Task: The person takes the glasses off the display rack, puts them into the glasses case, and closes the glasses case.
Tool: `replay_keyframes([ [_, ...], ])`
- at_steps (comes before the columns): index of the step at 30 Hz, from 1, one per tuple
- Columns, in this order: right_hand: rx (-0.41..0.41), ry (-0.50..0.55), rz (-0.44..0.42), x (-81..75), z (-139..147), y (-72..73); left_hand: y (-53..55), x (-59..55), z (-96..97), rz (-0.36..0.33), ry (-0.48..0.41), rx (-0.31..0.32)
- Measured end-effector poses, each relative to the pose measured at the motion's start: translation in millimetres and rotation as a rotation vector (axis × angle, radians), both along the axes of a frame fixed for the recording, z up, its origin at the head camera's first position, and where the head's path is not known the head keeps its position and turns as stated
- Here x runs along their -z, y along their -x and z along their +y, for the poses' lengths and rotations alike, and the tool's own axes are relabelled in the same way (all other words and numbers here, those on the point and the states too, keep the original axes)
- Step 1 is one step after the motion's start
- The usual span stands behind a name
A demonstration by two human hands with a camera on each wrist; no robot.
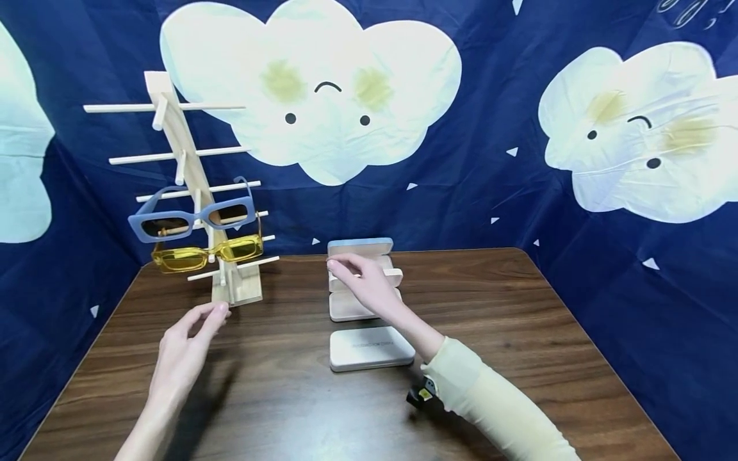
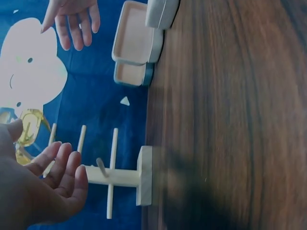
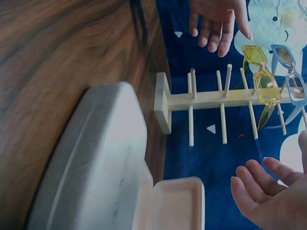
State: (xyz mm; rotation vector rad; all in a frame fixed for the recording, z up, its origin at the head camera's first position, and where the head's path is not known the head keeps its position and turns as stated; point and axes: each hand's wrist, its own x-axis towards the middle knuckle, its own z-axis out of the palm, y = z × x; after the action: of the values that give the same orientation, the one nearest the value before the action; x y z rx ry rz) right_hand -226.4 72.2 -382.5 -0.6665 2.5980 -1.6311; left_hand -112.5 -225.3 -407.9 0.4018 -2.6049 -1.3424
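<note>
My left hand [image 1: 183, 349] hovers in front of the wooden eyewear rack [image 1: 196, 166], its fingers loosely bent with nothing between them. Blue-framed sunglasses [image 1: 233, 210] hang on the rack, and yellow sunglasses [image 1: 242, 248] are just below them. My right hand [image 1: 364, 285] is over the open glasses cases, also holding nothing, fingers relaxed in the right wrist view. Behind that hand stands the raised blue-edged lid [image 1: 360, 243] of one case; a pale open case [image 1: 348, 307] lies nearer. Closer still is a closed white glasses case [image 1: 369, 349] with faint lettering.
Everything stands on a brown wood-grain table [image 1: 277, 397]. A dark blue curtain [image 1: 490, 192] with cloud faces hangs behind and at the sides. Bare pegs [image 1: 132, 159] stick out from the rack's upper part. A small black device [image 1: 421, 394] is at the right cuff.
</note>
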Motion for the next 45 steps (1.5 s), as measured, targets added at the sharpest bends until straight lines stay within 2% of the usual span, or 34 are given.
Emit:
replay_keyframes([
  [5,-0.058,0.079,-0.026,-6.9,-17.9,6.5,1.9,-4.7,-8.9,0.088,-0.057,-0.019],
  [11,-0.073,0.114,-0.095,-13.3,-38.2,12.4,7.3,-7.2,-20.2,0.186,-0.086,-0.057],
  [19,-0.081,0.163,-0.158,-18.6,-59.9,19.8,18.4,-18.6,-35.5,0.235,-0.132,-0.133],
  [22,-0.084,0.184,-0.185,-22.1,-68.3,21.5,23.0,-25.3,-40.5,0.249,-0.186,-0.176],
  [24,-0.090,0.195,-0.202,-24.4,-74.1,22.6,26.6,-29.9,-44.1,0.256,-0.254,-0.197],
  [29,-0.101,0.206,-0.237,-28.4,-88.3,26.6,35.1,-36.2,-52.2,0.311,-0.517,-0.170],
  [31,-0.104,0.207,-0.250,-29.2,-93.8,28.6,38.0,-37.5,-53.3,0.323,-0.581,-0.154],
  [37,-0.107,0.217,-0.290,-30.1,-108.1,30.9,45.1,-41.9,-54.3,0.296,-0.626,-0.153],
  [45,-0.095,0.324,-0.334,-31.8,-119.4,31.5,48.8,-42.4,-55.6,0.334,-0.720,-0.100],
])
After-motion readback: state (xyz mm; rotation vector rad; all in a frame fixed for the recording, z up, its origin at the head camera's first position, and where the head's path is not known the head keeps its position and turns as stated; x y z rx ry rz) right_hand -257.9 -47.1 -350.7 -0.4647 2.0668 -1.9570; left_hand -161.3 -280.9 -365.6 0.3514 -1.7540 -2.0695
